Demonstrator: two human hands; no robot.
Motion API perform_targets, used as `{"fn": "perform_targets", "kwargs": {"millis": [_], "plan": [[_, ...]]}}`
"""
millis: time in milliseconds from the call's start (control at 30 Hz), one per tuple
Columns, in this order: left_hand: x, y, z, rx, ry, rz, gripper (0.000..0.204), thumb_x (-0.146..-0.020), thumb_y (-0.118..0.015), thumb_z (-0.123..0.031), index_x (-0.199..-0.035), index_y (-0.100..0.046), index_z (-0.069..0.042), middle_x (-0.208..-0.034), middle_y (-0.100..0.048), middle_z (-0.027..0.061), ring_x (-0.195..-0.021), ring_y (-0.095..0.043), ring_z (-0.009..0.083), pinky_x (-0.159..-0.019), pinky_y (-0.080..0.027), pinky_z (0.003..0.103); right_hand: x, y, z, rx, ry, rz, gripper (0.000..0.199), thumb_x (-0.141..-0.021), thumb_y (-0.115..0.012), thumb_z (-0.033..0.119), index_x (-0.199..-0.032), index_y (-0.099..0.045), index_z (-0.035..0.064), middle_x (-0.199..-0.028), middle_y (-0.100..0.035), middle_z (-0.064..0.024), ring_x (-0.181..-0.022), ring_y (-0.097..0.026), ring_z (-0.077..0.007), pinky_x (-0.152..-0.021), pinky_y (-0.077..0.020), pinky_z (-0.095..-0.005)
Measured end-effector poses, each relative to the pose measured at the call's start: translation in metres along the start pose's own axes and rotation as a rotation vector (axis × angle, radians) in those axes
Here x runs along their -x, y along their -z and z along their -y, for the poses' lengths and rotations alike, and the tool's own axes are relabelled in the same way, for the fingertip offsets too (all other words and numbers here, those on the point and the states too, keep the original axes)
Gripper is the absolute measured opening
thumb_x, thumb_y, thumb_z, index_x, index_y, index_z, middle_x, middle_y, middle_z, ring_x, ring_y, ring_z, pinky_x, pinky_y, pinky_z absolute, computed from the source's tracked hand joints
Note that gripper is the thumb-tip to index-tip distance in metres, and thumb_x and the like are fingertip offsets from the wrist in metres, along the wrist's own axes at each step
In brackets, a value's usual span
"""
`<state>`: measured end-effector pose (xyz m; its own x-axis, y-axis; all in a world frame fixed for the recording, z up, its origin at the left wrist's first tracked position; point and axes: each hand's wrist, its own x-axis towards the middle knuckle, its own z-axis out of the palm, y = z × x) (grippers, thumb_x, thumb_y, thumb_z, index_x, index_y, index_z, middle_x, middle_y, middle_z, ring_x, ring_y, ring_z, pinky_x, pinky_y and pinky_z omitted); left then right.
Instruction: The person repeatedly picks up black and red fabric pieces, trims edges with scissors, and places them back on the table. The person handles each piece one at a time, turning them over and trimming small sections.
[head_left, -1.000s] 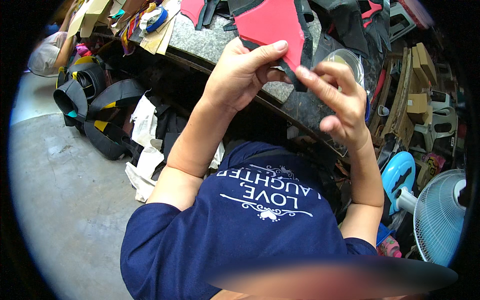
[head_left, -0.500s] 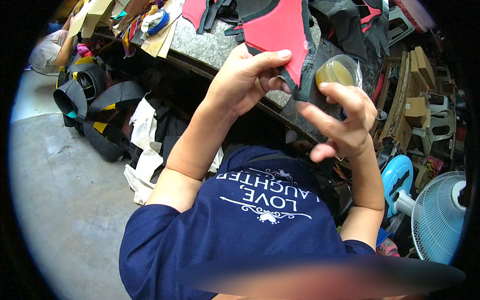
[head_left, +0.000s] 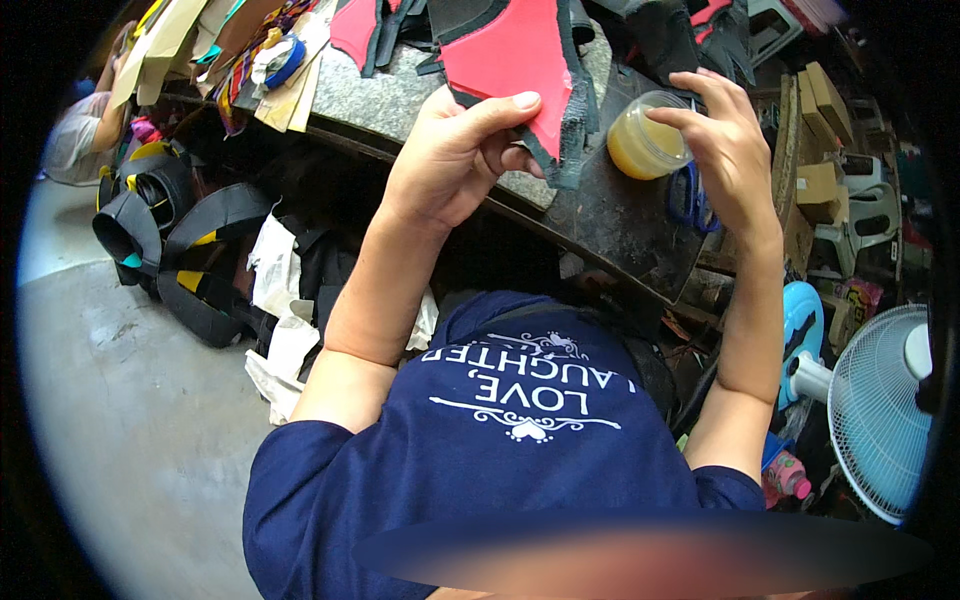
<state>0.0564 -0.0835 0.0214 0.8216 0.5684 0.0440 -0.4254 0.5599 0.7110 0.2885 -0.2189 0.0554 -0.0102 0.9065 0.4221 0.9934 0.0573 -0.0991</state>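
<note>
Far left: black straps with yellow patches (head_left: 185, 250) heaped on the floor, white rags (head_left: 280, 300) just right of them. On the far left part of the stone worktop (head_left: 380, 95), cardboard pieces (head_left: 170, 35) and a blue tape roll (head_left: 285, 60). Left hand (head_left: 450, 155) raised over the worktop edge, thumb on top, fingers curled under, pinching the near edge of a red fabric piece with dark trim (head_left: 515, 60); the piece is held up, tilted, above the worktop. Right of it, a clear round tub of yellow paste (head_left: 645, 140) stands on a dark mat (head_left: 620, 210). Right hand (head_left: 725, 150) is at the tub, fingers loosely spread, fingertips at its rim; whether they dip into the paste is hard to tell. Blue-handled scissors (head_left: 690, 195), mostly hidden, lie under that hand. Far right: cardboard boxes (head_left: 825, 100); near right, a white fan (head_left: 880, 410).
</note>
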Motion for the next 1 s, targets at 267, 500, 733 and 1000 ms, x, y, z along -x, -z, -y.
{"fn": "perform_targets", "kwargs": {"millis": [267,500,733,1000], "plan": [[-0.01,-0.007,0.004,-0.06,0.068,-0.045,0.019,-0.09,-0.064,-0.009,-0.106,-0.064,0.001,-0.091,-0.07,0.0099,-0.077,-0.07,0.0168,-0.059,-0.062,0.032,0.021,0.023,-0.012,0.17,-0.018,-0.051,0.082,-0.089,-0.02,0.076,-0.088,-0.077,0.0167,-0.132,-0.058,-0.0076,-0.134,-0.041,-0.0318,-0.112,-0.0162,-0.0599],[-0.007,-0.019,0.004,-0.011,0.075,-0.051,0.022,-0.09,-0.063,-0.008,-0.109,-0.061,0.003,-0.088,-0.071,0.0111,-0.067,-0.07,0.0166,-0.053,-0.06,0.026,0.013,0.036,0.015,-0.342,-0.058,-0.091,0.104,-0.083,-0.002,0.083,-0.103,-0.076,0.013,-0.128,-0.06,-0.0148,-0.132,-0.042,-0.0344,-0.113,-0.0188,-0.0522],[-0.001,-0.023,-0.002,0.069,0.052,-0.004,0.021,-0.09,-0.061,-0.007,-0.109,-0.061,0.003,-0.087,-0.071,0.0116,-0.067,-0.071,0.0165,-0.054,-0.06,0.024,-0.004,0.0,0.04,-0.235,0.099,-0.142,0.1,-0.082,-0.008,0.085,-0.129,-0.063,0.0159,-0.134,-0.053,-0.0151,-0.123,-0.046,-0.0337,-0.108,-0.026,-0.0474],[-0.003,-0.016,-0.003,0.073,0.056,0.041,0.02,-0.09,-0.064,-0.01,-0.107,-0.063,0.001,-0.09,-0.07,0.0086,-0.075,-0.07,0.0156,-0.059,-0.061,0.028,-0.008,-0.025,0.043,-0.609,0.087,-0.128,0.098,-0.085,-0.014,0.082,-0.138,-0.054,0.0104,-0.114,-0.056,-0.017,-0.095,-0.055,-0.0309,-0.086,-0.0403,-0.0405]]}}
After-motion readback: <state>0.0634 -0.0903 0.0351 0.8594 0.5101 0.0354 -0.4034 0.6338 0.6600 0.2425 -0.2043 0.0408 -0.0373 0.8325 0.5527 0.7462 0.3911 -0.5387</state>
